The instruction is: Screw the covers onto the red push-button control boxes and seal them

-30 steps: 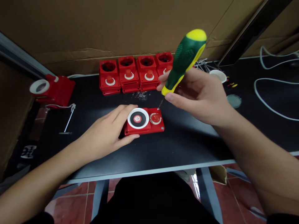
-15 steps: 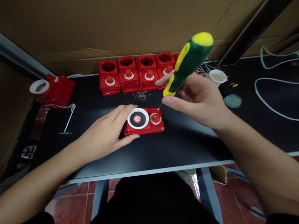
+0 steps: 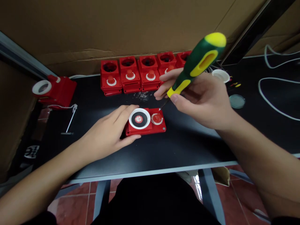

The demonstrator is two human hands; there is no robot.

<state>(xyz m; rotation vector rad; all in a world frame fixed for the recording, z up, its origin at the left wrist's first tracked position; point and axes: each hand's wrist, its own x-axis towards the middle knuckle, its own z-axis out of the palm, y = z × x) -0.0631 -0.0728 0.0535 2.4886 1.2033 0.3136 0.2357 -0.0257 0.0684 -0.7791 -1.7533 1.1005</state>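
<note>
A red box (image 3: pixel 146 128) with a white-ringed black disc and a round red button lies face up on the black table. My left hand (image 3: pixel 109 129) grips its left end, thumb along the near side and fingers along the far side. In my right hand (image 3: pixel 201 100) is a green and yellow screwdriver (image 3: pixel 197 64), held tilted with its handle up and to the right. Its tip meets the box's far right corner, where a small screw seems to sit. Another screw shows at the near right corner.
Several red housings (image 3: pixel 127 75) stand in a row along the cardboard wall (image 3: pixel 131 28). A red unit (image 3: pixel 57 92) and a T-shaped metal tool (image 3: pixel 70 120) lie left. To the right are a white cup (image 3: pixel 221 76), a clear round disc (image 3: pixel 236 101) and a white cable (image 3: pixel 272 101).
The screwdriver's handle has turned and leans further right, with my right hand shifting slightly right. My left hand keeps its grip on the box. The whole view has shifted slightly.
</note>
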